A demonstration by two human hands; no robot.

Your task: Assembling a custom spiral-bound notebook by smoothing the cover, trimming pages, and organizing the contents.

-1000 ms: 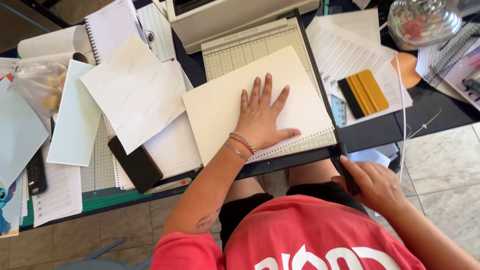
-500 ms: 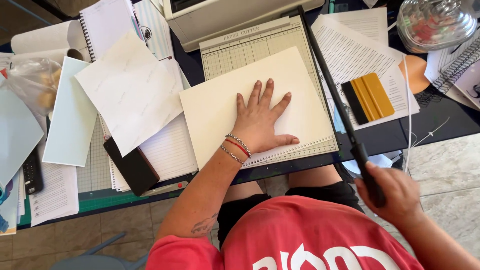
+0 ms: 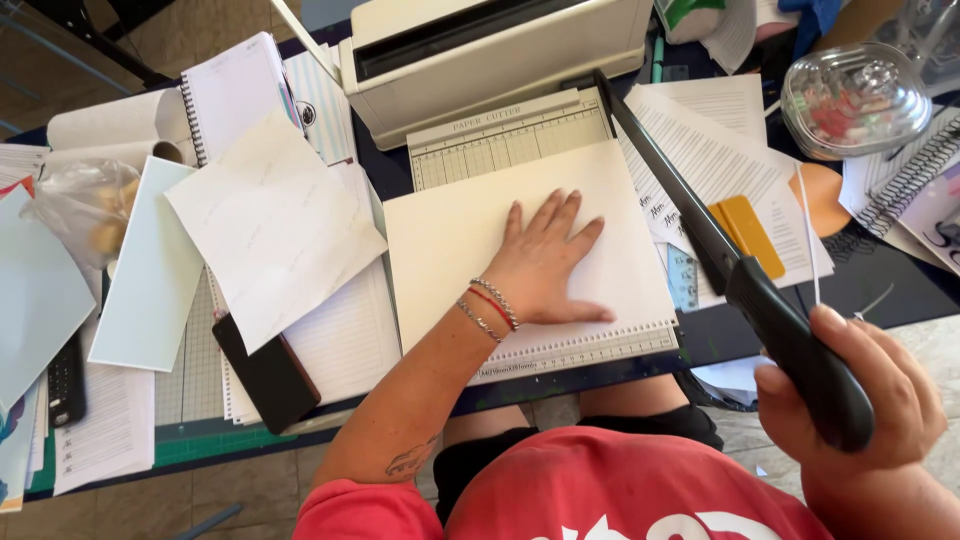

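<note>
1. Left hand (image 3: 545,262) is lying flat, fingers spread, pressing the card (image 3: 460,240) at frame centre.
2. Right hand (image 3: 850,390), lower right, is gripping the cutter handle (image 3: 800,360).
3. Since earlier, the blade (image 3: 665,170) is standing higher.

The right hand (image 3: 850,385) has raised the cutter arm (image 3: 720,250) higher.

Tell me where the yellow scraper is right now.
The yellow scraper lies on printed sheets, right of the raised cutter blade.
</note>
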